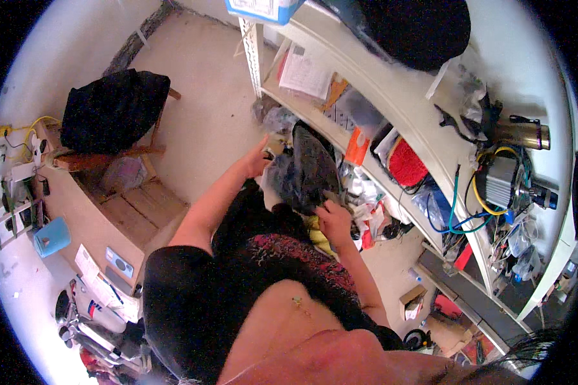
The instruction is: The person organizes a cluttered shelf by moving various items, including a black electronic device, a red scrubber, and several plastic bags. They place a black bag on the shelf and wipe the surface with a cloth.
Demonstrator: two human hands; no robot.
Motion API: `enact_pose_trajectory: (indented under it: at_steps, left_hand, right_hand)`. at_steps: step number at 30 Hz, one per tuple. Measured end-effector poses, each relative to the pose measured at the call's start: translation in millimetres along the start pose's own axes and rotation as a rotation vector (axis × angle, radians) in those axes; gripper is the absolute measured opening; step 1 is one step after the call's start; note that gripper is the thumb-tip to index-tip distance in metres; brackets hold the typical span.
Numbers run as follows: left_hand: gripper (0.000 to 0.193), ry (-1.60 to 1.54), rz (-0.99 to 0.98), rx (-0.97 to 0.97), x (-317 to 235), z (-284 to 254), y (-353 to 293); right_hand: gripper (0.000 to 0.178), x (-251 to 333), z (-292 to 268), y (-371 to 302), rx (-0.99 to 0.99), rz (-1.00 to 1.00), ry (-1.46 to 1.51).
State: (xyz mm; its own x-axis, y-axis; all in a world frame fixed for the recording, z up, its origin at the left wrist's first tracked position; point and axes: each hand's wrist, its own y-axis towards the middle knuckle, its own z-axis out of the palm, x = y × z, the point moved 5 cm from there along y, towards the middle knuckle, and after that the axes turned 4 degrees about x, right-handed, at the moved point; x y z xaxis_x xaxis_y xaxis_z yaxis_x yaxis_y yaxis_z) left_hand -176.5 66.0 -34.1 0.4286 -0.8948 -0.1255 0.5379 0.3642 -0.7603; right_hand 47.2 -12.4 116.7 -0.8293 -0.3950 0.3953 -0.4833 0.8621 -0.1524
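A dark, crumpled plastic bag (pixel 309 172) hangs in front of my body, beside the lower shelf. At its left edge is my left hand (pixel 258 162), closed on the plastic with one finger pointing away from me. My right hand (pixel 334 220) pinches the near right edge of the bag with bent fingers. What lies inside the bag is hidden. Clear crumpled plastic (pixel 279 119) shows just beyond it. Below and right of the bag, a yellow cloth or wrapper (pixel 320 236) lies among mixed packets (pixel 369 215).
Metal shelving (pixel 392 83) runs along the right, holding a red fluffy item (pixel 407 160), an orange packet (pixel 357 146) and a motor-like machine (pixel 498 183). At left stand a wooden desk (pixel 83 199) and a chair draped with black cloth (pixel 115 110). A small open box (pixel 413 301) sits lower right.
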Motion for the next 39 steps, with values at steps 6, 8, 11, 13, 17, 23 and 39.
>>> enact_pose_trajectory:
  at_steps: [6,8,11,13,17,23,39]
  left_hand:
    - [0.045,0.521,-0.315,-0.058,86,-37,72]
    - [0.053,0.460,-0.273,0.084,122,-64,116]
    - [0.079,0.780,-0.380,-0.051,91,-2,49]
    - [0.082,0.801,-0.456,0.037,93,8,43]
    - [0.081,0.892,-0.554,0.039,84,44,13]
    - [0.078,0.811,-0.591,0.075,105,9,36]
    - [0.030,0.443,0.265,-0.240,91,79,10]
  right_hand:
    - [0.030,4,-1,-65,-0.109,-0.056,0.160]
    - [0.027,4,-6,-59,-0.094,-0.008,0.139]
    - [0.024,14,-17,-48,-0.169,-0.054,0.088]
    - [0.024,16,-22,-43,-0.192,-0.021,0.101]
    - [0.027,1,-5,-52,-0.118,0.034,0.097]
    - [0.036,6,-22,-37,-0.134,-0.095,0.097]
    - [0.042,-37,-18,-73,0.201,0.013,0.573]
